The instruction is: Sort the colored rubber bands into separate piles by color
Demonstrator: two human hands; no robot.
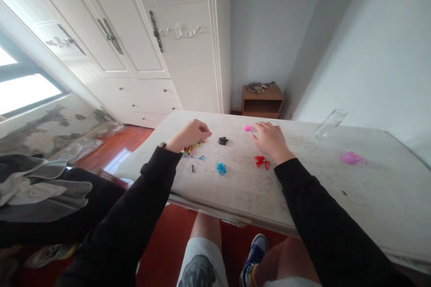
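Observation:
Small heaps of coloured bands lie on a white table (303,188). My left hand (188,135) rests with fingers pinched together over a mixed-colour heap (189,149); whether it holds a band I cannot tell. My right hand (271,140) lies flat, its fingertips touching a pink heap (248,128). Between the hands sits a black heap (222,141). A blue heap (221,168) and a red heap (261,161) lie nearer to me, the red one just beside my right wrist. A single blue band (201,158) and a small dark piece (193,168) lie near the left hand.
A clear glass jar (330,123) lies on its side at the far right of the table, and a pink lid (352,158) lies nearer. White wardrobes stand to the left, a wooden nightstand (262,101) behind the table. My knees and a shoe show below the table edge.

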